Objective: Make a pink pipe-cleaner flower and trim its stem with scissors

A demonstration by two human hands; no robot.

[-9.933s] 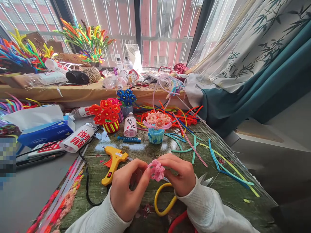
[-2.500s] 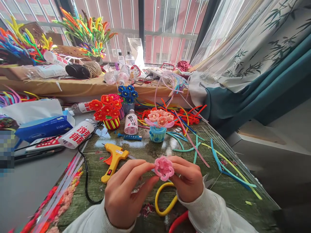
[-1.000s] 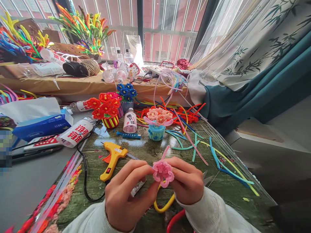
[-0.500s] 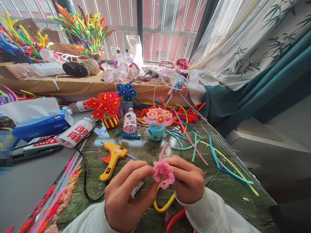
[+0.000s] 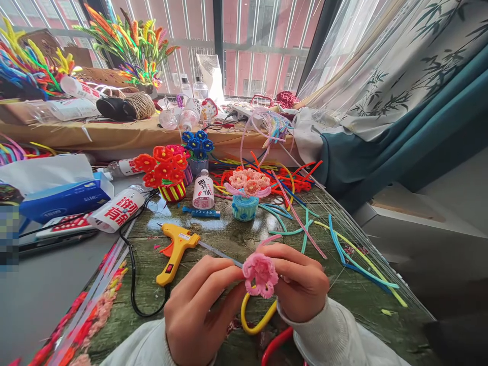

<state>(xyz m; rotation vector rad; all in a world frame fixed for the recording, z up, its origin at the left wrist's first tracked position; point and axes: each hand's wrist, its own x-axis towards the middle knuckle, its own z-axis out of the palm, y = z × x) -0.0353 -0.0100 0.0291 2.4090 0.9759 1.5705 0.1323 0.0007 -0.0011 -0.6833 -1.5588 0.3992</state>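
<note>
A pink pipe-cleaner flower [image 5: 261,274] with curled, looped petals is held between both hands above the table. My left hand [image 5: 208,305] pinches its left edge with thumb and forefinger. On the other side, my right hand [image 5: 299,282] grips it with bent fingers, and a pink pipe-cleaner end [image 5: 271,239] sticks out above that hand. Part of the flower is hidden behind the fingers. Below it lie a yellow looped handle [image 5: 253,330] and a red one [image 5: 276,345], perhaps of tools whose other parts I cannot see. A yellow glue gun [image 5: 176,251] lies left of my hands.
A blue pot of pink flowers [image 5: 245,207] stands ahead, with a red-flowered pot [image 5: 171,192] to its left. Between them is a cut bottle [image 5: 203,190]. Loose pipe cleaners [image 5: 354,254] lie at right. The glue gun's black cord [image 5: 133,274] curls at left beside a tissue box [image 5: 68,195].
The flower has turned a little and shifted slightly right along with my right hand. Its loose pink end, upright before, now leans to the right.
</note>
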